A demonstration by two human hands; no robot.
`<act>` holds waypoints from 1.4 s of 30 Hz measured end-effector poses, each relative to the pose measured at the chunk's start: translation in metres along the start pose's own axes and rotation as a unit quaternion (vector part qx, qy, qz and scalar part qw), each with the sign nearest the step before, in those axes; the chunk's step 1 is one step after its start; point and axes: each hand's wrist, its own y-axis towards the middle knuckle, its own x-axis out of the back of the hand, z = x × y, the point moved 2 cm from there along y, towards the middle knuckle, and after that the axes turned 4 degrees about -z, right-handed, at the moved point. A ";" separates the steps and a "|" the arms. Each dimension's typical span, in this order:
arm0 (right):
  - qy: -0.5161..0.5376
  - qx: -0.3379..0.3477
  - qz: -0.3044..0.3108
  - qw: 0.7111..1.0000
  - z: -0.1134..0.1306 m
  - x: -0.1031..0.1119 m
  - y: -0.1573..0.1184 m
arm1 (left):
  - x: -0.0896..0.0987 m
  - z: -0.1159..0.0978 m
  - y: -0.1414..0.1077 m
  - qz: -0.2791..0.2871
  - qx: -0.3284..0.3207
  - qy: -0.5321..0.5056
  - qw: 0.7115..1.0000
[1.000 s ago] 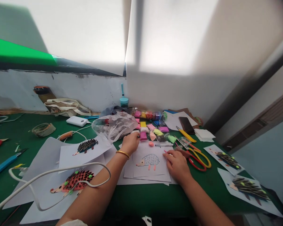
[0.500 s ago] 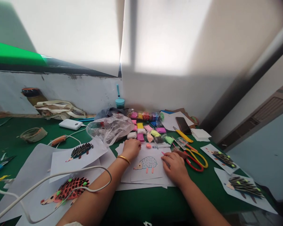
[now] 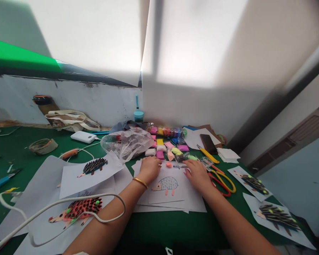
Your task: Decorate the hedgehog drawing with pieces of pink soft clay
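On a stack of white paper (image 3: 167, 207) is a hedgehog drawing (image 3: 168, 183) with a blue scaled outline, a peach face and two peach legs. My left hand (image 3: 150, 168), with a gold bangle at the wrist, rests on the paper's upper left, fingers curled together; what they hold, if anything, is hidden. My right hand (image 3: 198, 174) lies at the paper's right edge, its fingertips by a white pen (image 3: 178, 166). A thin pink tool (image 3: 186, 173) pokes out from under its bent fingers. A lump of peach clay (image 3: 168, 165) sits between both hands.
Packets of coloured clay (image 3: 160, 154) and a clear plastic bag (image 3: 126, 143) lie behind the paper. Scissors (image 3: 224, 182), a yellow cutter (image 3: 209, 155) and a phone (image 3: 208, 143) are at right. A white cable (image 3: 69, 200) crosses the finished hedgehog pictures at left.
My right hand has moved up the paper towards the white pen, the pink tool still at its fingers. My left hand stays near the same spot; the whole view has shifted slightly.
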 end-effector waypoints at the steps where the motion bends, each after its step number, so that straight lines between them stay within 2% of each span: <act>1: -0.009 0.002 0.000 1.000 -0.001 -0.002 0.012 | 0.001 -0.004 -0.004 -0.003 -0.004 -0.003 1.000; 5: -0.010 0.020 0.018 1.000 -0.002 -0.016 0.050 | 0.002 -0.021 -0.027 -0.016 -0.025 -0.014 0.999; 9: 0.000 0.023 0.010 1.000 -0.002 -0.017 0.061 | 0.000 -0.025 -0.044 -0.073 -0.034 -0.070 0.994; 14: 0.030 0.024 -0.028 0.999 0.012 0.002 0.040 | -0.002 -0.018 -0.047 -0.120 -0.013 -0.181 0.976; 18: 0.156 0.090 -0.066 0.981 0.047 0.015 0.009 | -0.007 -0.021 -0.047 -0.096 0.005 -0.292 0.952; 21: 0.186 0.111 -0.082 0.973 0.068 0.018 -0.007 | -0.009 -0.022 -0.049 -0.081 0.007 -0.324 0.942; 26: 0.196 0.130 -0.102 0.967 0.075 0.015 -0.011 | -0.010 -0.015 -0.052 -0.076 0.020 -0.372 0.925; 30: 0.217 0.171 -0.100 0.956 0.075 0.016 -0.006 | -0.013 -0.012 -0.052 -0.099 0.021 -0.385 0.917; 32: 0.238 0.182 -0.091 0.950 0.076 0.019 -0.001 | -0.014 -0.013 -0.050 -0.099 0.017 -0.427 0.899; 38: 0.288 0.181 -0.023 0.940 0.078 0.025 0.007 | -0.014 -0.011 -0.049 -0.056 0.035 -0.577 0.814; 42: 0.293 0.165 0.013 0.942 0.078 0.024 0.003 | -0.011 -0.010 -0.050 -0.040 0.055 -0.612 0.788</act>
